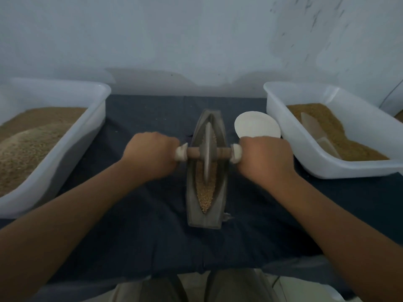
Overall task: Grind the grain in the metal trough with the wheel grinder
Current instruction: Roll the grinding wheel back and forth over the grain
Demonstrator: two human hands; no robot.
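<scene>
A boat-shaped metal trough (192, 205) lies lengthwise on the dark cloth in front of me, with tan grain (205, 197) along its groove. The wheel grinder (207, 152) stands upright in the groove near the trough's middle, a wooden axle passing through it. My left hand (150, 154) grips the left handle of the axle. My right hand (267, 156) grips the right handle. Both fists hide most of the pale handle ends.
A white tub (96, 118) of grain stands at the left. At the right, another white tub (274, 110) holds grain and a pale scoop (316, 132). A small white dish (255, 126) sits between trough and right tub. The wall is close behind the table.
</scene>
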